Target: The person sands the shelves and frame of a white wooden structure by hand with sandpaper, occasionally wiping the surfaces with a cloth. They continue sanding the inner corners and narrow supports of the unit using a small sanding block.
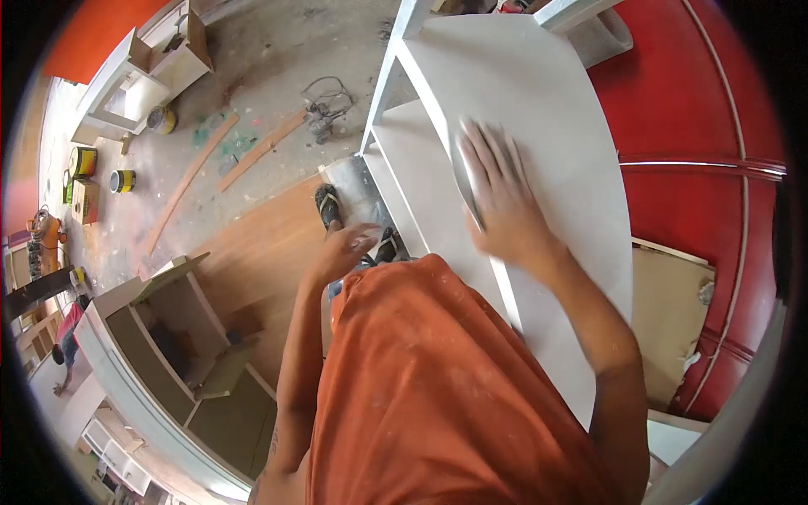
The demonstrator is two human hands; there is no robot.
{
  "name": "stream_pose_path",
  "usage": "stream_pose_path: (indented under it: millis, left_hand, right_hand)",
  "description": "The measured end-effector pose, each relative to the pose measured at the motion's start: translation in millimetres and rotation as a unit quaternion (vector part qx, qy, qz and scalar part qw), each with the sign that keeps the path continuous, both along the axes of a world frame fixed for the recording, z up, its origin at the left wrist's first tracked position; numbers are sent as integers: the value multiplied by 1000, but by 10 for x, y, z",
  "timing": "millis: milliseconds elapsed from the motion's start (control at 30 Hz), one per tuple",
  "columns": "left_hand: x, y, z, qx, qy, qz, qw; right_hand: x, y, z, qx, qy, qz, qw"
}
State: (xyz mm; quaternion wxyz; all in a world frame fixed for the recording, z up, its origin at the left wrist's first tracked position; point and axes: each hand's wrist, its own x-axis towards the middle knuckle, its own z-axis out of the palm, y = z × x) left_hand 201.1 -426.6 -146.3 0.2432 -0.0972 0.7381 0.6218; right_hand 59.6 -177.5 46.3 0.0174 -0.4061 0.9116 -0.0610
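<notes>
My right hand point(505, 202) lies on the white upper board point(539, 84) of a shelf unit, blurred by motion, its fingers stretched and dusted white. Under its palm, a thin grey sheet point(464, 183) that looks like sandpaper shows along the left edge; the rest of the sheet is hidden. My left hand point(343, 246) hangs in the air left of the unit, fingers loosely apart and slightly blurred, with nothing visible in it. Below the upper board, a lower white shelf point(412, 151) is partly in view.
A pale green cabinet point(143, 337) stands at the lower left. Paint cans point(123, 181), wooden strips point(192, 181) and a corded tool point(320, 122) are on the floor. Red panels point(682, 93) stand at the right. Another person point(69, 337) is at far left.
</notes>
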Motion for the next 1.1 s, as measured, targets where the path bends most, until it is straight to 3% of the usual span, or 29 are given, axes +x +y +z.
stream_pose_path:
  millis: [67, 167, 233, 400, 500, 567, 600, 667, 767, 933, 967, 1067, 1100]
  left_hand:
    - [-273, 98, 25, -110, 87, -110, 984]
    - [-732, 250, 443, -80, 99, -149, 981]
    - [-906, 250, 879, -131, 106, -125, 978]
    - [-483, -77, 399, -29, 171, 12, 985]
    - [-443, -134, 421, 20, 80, 13, 997]
    - [-826, -61, 687, -70, 199, 4, 977]
    - [-1005, 35, 827, -71, 204, 5, 976]
    - [-1278, 177, 1139, -15, 340, 176, 924]
    - [-1110, 214, 1505, 26, 338, 201, 919]
    - [-692, 133, 1129, 29, 269, 167, 948]
    - [-677, 152, 1112, 40, 230, 169, 958]
    - [-689, 239, 1069, 26, 263, 132, 955]
    - [-692, 214, 1070, 23, 270, 130, 954]
  right_hand:
    - [-540, -398, -185, -59, 38, 28, 997]
    - [-833, -551, -364, -90, 52, 45, 994]
    - [-725, -429, -281, -76, 46, 46, 995]
    - [465, 396, 76, 27, -97, 0, 995]
    - [258, 310, 107, 10, -83, 26, 996]
    - [-258, 15, -26, -11, -8, 56, 998]
    - [-557, -149, -136, -28, 16, 57, 998]
    - [-814, -209, -204, -47, 43, 59, 996]
    - [-1122, 37, -173, -19, 8, 95, 995]
    - [-2281, 247, -509, -83, 17, -54, 995]
    - [-2313, 113, -566, -86, 20, -52, 995]
    - [-2126, -204, -617, -64, 67, -43, 995]
    - [-1850, -170, -458, -43, 33, 52, 997]
